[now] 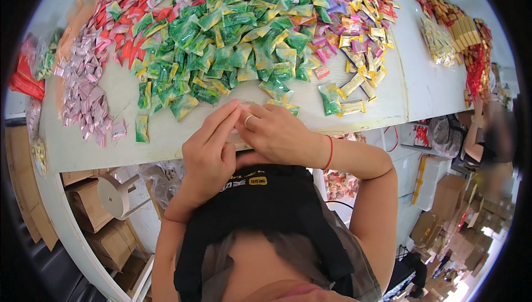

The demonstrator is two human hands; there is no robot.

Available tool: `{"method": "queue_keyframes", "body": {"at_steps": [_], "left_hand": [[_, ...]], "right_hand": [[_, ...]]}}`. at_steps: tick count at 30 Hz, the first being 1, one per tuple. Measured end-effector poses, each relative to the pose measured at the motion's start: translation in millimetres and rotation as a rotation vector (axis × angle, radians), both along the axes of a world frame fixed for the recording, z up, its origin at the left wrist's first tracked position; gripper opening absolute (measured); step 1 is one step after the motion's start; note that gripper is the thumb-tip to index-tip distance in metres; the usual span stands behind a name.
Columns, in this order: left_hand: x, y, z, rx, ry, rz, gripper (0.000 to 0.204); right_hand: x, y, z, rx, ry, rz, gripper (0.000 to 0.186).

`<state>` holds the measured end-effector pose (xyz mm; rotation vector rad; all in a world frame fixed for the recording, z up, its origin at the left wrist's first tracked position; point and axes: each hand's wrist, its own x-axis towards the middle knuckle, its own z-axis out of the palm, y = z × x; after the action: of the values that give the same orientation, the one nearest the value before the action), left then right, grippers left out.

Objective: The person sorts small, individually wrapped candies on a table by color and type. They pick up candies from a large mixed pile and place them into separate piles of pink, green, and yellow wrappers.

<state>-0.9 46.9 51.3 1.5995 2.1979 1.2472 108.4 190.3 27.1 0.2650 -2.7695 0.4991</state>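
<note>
L hand point(208, 144) & R hand point(280, 130) are held w/ fingertips together by table point(382, 112) edge; what's pinched, if anything, can't be told. Green-yellow pkts point(238, 47) are piled at 12 o'clock.

Brown cardboard boxes point(111, 244) sit beneath the desk point(382, 108) at left, near a cream disc-shaped fitting point(113, 196) and crumpled clear plastic point(166, 183). At right, a white box point(436, 177) stands near brown cartons point(448, 195); another person point(496, 136), blurred, is at the far right.
</note>
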Motion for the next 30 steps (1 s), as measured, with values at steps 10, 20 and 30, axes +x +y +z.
{"method": "queue_keyframes", "body": {"at_steps": [10,20,30], "left_hand": [[-11,-5,-8,-0.018,-0.085,0.055,0.046],[-7,12,-3,0.035,-0.163,0.061,0.049],[-10,16,-8,0.04,-0.158,0.049,0.047]], "right_hand": [[90,83,4,0.063,0.02,-0.514,0.046],[114,159,-26,0.123,-0.151,-0.686,0.042],[54,180,-37,0.079,-0.113,-0.53,0.048]]}}
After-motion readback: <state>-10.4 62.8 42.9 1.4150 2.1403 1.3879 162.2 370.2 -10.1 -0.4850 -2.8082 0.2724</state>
